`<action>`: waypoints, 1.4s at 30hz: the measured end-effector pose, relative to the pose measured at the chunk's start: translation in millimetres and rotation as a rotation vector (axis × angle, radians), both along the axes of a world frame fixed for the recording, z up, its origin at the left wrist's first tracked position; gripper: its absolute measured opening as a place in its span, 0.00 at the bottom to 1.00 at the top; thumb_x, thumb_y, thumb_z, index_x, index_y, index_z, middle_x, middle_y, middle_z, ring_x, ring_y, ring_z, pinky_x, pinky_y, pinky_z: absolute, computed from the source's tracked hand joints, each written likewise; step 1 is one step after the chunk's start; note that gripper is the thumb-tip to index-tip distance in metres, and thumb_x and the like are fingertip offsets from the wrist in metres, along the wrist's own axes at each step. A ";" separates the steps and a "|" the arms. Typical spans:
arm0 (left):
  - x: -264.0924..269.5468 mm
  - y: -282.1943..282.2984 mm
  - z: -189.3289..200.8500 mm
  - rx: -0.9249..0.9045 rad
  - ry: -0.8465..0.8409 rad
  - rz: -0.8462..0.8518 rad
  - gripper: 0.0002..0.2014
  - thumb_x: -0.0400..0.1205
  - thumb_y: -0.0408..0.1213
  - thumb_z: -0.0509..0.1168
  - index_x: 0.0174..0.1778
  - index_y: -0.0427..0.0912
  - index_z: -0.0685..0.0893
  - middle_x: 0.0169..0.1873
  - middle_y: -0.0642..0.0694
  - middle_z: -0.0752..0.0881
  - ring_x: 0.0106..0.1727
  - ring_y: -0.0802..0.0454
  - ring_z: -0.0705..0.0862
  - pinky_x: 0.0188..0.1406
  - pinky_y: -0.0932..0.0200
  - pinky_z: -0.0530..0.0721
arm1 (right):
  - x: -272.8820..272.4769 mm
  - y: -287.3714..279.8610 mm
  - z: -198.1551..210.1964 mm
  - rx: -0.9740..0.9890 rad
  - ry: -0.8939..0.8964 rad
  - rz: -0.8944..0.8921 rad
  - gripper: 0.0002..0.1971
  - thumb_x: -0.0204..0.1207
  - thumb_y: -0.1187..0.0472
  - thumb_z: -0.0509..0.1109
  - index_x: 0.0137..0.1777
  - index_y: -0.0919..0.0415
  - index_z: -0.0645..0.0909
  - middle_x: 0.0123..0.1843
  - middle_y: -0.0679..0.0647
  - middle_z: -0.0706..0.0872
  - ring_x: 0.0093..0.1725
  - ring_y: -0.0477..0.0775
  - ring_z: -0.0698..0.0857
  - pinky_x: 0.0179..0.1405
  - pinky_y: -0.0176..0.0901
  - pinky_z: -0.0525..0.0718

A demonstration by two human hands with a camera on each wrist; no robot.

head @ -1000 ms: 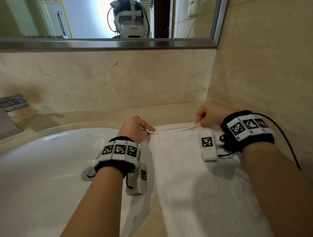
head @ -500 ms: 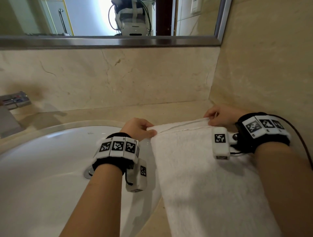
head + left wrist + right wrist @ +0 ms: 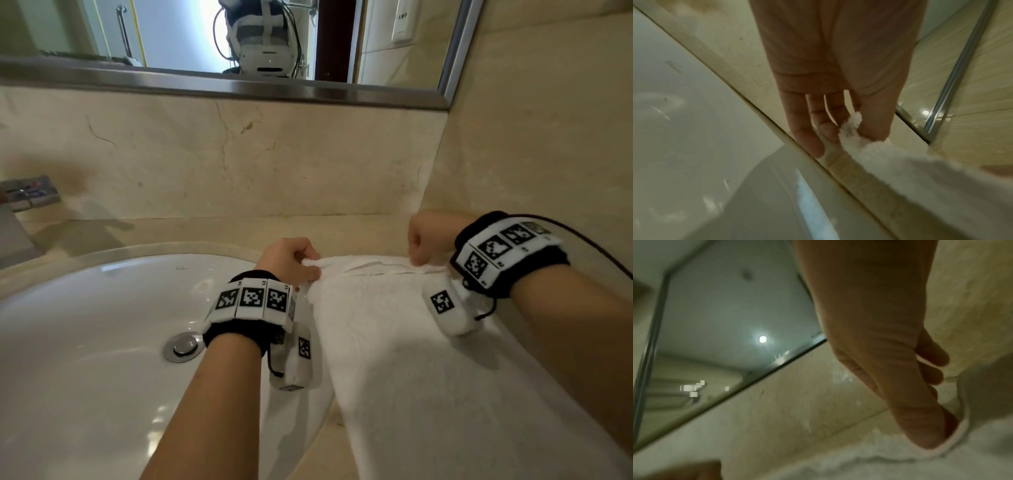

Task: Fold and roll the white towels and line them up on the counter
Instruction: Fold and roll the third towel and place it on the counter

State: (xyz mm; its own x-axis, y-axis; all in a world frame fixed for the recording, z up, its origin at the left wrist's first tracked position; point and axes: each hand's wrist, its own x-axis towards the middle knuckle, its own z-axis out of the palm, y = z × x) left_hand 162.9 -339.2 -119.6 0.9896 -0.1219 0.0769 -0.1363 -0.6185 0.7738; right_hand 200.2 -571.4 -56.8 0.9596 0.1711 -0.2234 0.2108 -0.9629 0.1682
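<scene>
One white towel lies lengthwise on the beige counter, folded into a long strip that runs from the back wall toward me. My left hand pinches its far left corner, and the fluffy towel edge shows between thumb and fingers. At the far right corner my right hand pinches the towel hem. The far edge is curled over into a small first fold between both hands. No other towels are in view.
A white oval sink with a metal drain fills the left; the towel's left edge overhangs its rim. A chrome tap sits far left. The marble backsplash and the right side wall close in the corner below the mirror.
Both hands have lowered the towel's far edge and begun turning it over toward me. The right hand shifted right and curled tighter on its corner.
</scene>
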 end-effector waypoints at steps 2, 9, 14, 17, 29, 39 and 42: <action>-0.9 0.2 1.0 -0.006 -0.002 -0.007 0.07 0.75 0.30 0.71 0.38 0.44 0.79 0.31 0.50 0.78 0.33 0.50 0.80 0.41 0.53 0.87 | 4.9 3.3 -1.5 -0.110 0.066 0.076 0.14 0.70 0.65 0.75 0.28 0.56 0.74 0.31 0.50 0.79 0.34 0.50 0.77 0.29 0.37 0.72; -1.7 -0.4 3.0 -0.010 -0.061 -0.027 0.06 0.71 0.24 0.72 0.41 0.37 0.87 0.37 0.43 0.85 0.36 0.50 0.81 0.44 0.53 0.87 | 3.2 6.2 1.5 -0.364 0.066 0.236 0.19 0.71 0.66 0.70 0.27 0.51 0.65 0.29 0.43 0.70 0.27 0.42 0.67 0.22 0.30 0.62; -2.2 0.9 10.2 0.093 -0.043 -0.059 0.10 0.70 0.24 0.74 0.45 0.38 0.90 0.32 0.51 0.78 0.28 0.59 0.75 0.41 0.62 0.80 | -10.5 0.8 -4.3 -0.503 -0.032 0.371 0.20 0.75 0.65 0.62 0.28 0.49 0.57 0.32 0.46 0.67 0.42 0.55 0.75 0.33 0.40 0.68; -3.2 1.2 13.5 0.131 0.022 -0.097 0.11 0.70 0.24 0.74 0.46 0.39 0.91 0.36 0.46 0.83 0.27 0.58 0.76 0.37 0.63 0.80 | -21.5 -0.8 -7.4 -0.663 -0.020 0.521 0.13 0.79 0.65 0.59 0.34 0.52 0.66 0.38 0.47 0.74 0.45 0.53 0.75 0.41 0.40 0.67; -15.6 5.2 11.0 -0.003 0.163 -0.116 0.01 0.75 0.37 0.72 0.38 0.47 0.89 0.20 0.59 0.83 0.22 0.65 0.79 0.19 0.73 0.76 | -29.2 -1.9 1.7 -0.282 -0.011 0.238 0.15 0.73 0.73 0.64 0.28 0.56 0.76 0.29 0.48 0.76 0.28 0.48 0.73 0.24 0.29 0.64; -11.7 5.8 6.2 0.035 0.317 -0.046 0.10 0.74 0.42 0.73 0.35 0.39 0.83 0.32 0.47 0.88 0.29 0.52 0.84 0.30 0.61 0.85 | -21.8 -0.5 -0.8 -0.211 0.052 0.192 0.10 0.72 0.71 0.69 0.51 0.60 0.82 0.41 0.49 0.80 0.39 0.49 0.74 0.24 0.24 0.63; -9.6 2.9 5.8 0.068 0.167 -0.041 0.14 0.70 0.39 0.76 0.29 0.44 0.76 0.32 0.50 0.85 0.31 0.52 0.81 0.32 0.61 0.81 | -21.6 -5.2 -3.2 -0.212 0.007 0.227 0.12 0.71 0.70 0.68 0.34 0.54 0.72 0.32 0.43 0.72 0.31 0.44 0.70 0.21 0.25 0.66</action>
